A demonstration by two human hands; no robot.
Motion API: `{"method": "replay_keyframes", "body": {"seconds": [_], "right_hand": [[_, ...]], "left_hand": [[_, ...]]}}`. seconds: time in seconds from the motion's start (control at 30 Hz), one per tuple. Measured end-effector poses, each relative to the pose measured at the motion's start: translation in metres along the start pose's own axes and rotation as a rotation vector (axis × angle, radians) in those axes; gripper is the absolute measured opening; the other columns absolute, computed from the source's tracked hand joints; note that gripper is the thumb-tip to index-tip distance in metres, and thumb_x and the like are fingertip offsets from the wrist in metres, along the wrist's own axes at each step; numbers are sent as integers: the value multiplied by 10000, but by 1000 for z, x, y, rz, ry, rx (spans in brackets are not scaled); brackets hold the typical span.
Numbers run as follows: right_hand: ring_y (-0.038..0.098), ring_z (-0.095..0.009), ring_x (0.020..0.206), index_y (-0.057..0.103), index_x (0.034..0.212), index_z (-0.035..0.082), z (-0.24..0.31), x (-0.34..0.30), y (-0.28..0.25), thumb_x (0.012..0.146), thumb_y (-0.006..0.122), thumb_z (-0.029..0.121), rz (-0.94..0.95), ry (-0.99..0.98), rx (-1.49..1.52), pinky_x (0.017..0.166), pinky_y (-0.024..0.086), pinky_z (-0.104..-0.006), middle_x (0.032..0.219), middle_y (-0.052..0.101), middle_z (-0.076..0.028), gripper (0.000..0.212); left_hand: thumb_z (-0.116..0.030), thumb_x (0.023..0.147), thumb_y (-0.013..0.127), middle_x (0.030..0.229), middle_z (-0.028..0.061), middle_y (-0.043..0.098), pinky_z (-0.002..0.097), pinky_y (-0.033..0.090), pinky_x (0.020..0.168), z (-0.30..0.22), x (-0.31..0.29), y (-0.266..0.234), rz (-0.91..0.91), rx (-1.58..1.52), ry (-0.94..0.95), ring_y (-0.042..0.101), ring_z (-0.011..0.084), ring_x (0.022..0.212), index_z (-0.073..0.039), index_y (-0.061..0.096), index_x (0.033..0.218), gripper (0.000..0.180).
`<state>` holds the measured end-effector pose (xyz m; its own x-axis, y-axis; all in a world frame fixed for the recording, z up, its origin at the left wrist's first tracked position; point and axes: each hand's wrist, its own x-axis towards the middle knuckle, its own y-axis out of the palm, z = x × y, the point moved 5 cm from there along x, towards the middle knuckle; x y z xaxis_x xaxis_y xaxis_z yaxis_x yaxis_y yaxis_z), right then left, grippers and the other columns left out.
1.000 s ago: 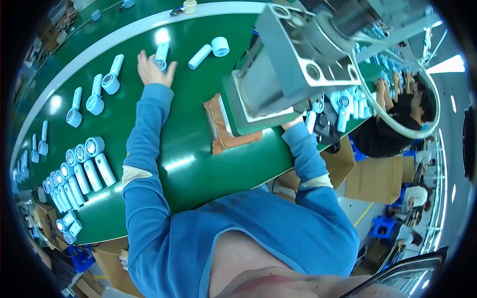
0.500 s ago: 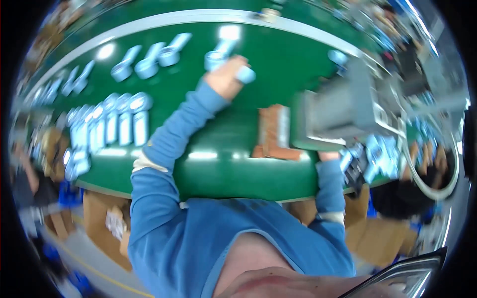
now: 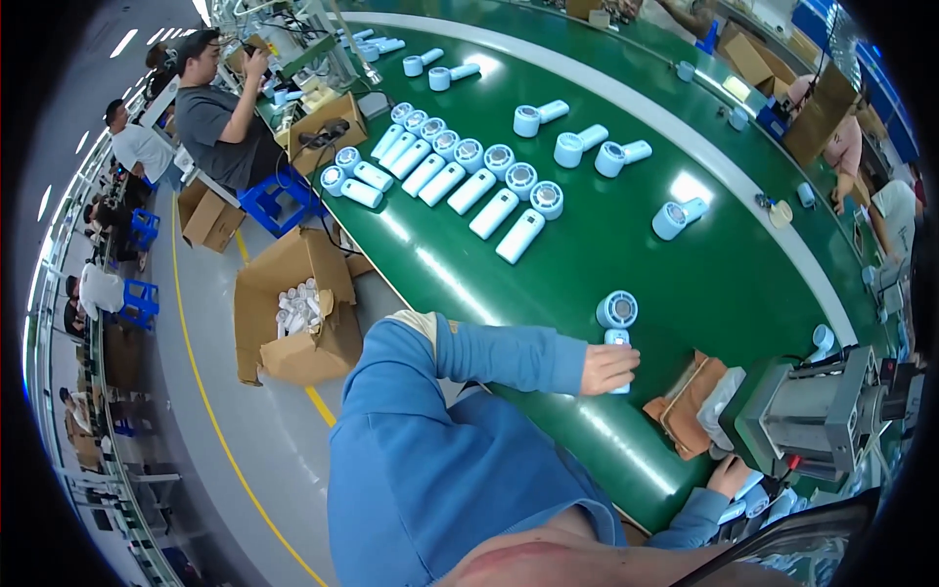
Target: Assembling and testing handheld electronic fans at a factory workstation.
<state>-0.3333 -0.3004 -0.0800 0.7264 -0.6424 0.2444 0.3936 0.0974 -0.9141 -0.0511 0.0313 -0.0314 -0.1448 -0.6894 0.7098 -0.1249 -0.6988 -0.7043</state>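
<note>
My left hand (image 3: 609, 370) is closed around the handle of a light-blue handheld fan (image 3: 617, 309). The fan's round head points away from me, over the green table. Beside the grey metal machine (image 3: 807, 416) at the right, my right hand (image 3: 729, 476) has its fingers curled. What it grips, if anything, is hidden. Several light-blue fan pieces (image 3: 758, 501) lie close to that hand, partly covered. Between my left hand and the machine sits a brown folded piece (image 3: 688, 403) with a pale strip (image 3: 722, 396) at its side.
Rows of light-blue fans (image 3: 465, 181) lie on the green table (image 3: 577, 259), with others scattered farther off. A raised white rail (image 3: 626, 73) curves along the far side. On the floor at left stands a cardboard box (image 3: 264, 318) holding white parts. A seated co-worker (image 3: 220, 117) is beyond.
The view has turned to the left. My left hand has come back from farther across the table and now holds a fan nearer me. My right hand stays by the machine.
</note>
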Motion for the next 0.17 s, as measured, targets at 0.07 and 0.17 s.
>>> {"method": "replay_keyframes", "body": {"seconds": [0.07,0.17], "right_hand": [[511,-431,1060,550,1199,-22,1,5,4,922,487,132,-12,-10,17,938,395,-442,1171,569,-249,323],[511,-435,1064,556,1203,-3,-1,3,10,921,493,139,19,-30,-10,950,383,-457,1182,571,-238,322]], "left_hand": [[-105,832,567,1165,226,563,443,453,984,11,3,-7,5,12,8,568,368,1083,15,562,1019,222],[-305,682,676,1261,209,526,640,260,1084,32,25,-36,318,-187,170,440,353,1259,-3,572,1079,509]]}}
